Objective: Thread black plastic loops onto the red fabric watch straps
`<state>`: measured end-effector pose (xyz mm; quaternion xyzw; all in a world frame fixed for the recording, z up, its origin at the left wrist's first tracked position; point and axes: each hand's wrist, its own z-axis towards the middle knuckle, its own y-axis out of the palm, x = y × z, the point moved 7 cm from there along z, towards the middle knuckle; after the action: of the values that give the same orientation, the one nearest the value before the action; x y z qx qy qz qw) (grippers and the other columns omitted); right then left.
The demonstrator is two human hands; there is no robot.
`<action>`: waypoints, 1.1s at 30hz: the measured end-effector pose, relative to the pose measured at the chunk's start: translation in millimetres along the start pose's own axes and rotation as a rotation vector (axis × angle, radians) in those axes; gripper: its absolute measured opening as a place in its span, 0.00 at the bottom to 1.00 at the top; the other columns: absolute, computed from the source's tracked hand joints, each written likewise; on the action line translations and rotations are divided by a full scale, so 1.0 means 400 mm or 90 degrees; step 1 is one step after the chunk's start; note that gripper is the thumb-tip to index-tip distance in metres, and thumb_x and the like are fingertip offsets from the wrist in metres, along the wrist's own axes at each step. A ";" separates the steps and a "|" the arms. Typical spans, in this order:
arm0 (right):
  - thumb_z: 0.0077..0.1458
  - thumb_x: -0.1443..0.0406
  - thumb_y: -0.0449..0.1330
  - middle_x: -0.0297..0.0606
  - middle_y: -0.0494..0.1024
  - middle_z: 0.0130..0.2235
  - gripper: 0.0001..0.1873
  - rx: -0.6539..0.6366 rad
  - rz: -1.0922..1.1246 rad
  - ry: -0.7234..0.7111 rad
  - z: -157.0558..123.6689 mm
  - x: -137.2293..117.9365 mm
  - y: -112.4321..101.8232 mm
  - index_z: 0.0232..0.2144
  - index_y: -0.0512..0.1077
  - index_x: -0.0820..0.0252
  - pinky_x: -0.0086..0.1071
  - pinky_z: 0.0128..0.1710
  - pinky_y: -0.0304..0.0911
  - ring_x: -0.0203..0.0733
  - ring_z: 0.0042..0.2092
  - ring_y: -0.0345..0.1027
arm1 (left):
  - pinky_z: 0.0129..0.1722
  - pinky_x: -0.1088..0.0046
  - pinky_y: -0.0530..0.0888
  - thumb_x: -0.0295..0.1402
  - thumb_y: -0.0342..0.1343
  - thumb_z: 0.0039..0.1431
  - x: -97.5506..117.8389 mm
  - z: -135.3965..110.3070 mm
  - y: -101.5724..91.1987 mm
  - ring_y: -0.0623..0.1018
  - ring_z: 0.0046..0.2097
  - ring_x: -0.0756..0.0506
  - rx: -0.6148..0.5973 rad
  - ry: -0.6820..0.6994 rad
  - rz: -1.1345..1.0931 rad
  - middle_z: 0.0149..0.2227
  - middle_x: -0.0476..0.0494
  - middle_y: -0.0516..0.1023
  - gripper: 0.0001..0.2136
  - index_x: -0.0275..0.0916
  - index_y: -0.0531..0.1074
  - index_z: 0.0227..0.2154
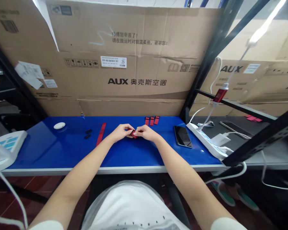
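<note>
My left hand (pixel 121 131) and my right hand (pixel 144 132) meet over the middle of the blue table (pixel 62 150), fingers pinched together on a small red strap piece (pixel 133 134) with a dark part on it. A long red strap (pixel 101 134) lies flat to the left of my left hand. Two small black loops (pixel 87 134) rest further left. Three short red strap pieces (pixel 152 120) lie at the back, just beyond my right hand.
A black phone (pixel 182 136) lies right of my hands, beside a white power strip (pixel 207 140) with plugs and cables. A white oval object (pixel 59 125) sits at the back left. Cardboard boxes (pixel 124 64) wall the back. A white device (pixel 4 148) overhangs the left edge.
</note>
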<state>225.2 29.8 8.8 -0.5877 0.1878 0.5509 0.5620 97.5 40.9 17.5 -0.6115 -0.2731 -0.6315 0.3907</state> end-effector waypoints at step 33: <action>0.41 0.60 0.66 0.32 0.76 0.24 0.10 0.147 0.267 0.081 0.015 0.057 -0.014 0.23 0.70 0.60 0.29 0.29 0.56 0.35 0.27 0.65 | 0.44 0.60 0.76 0.33 0.67 0.46 0.017 0.007 0.007 0.81 0.39 0.42 0.007 0.085 0.046 0.39 0.40 0.79 0.19 0.34 0.73 0.41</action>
<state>234.5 45.7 -6.7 -0.5014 0.4019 0.5923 0.4860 101.7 40.8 24.2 -0.5753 -0.2275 -0.6551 0.4337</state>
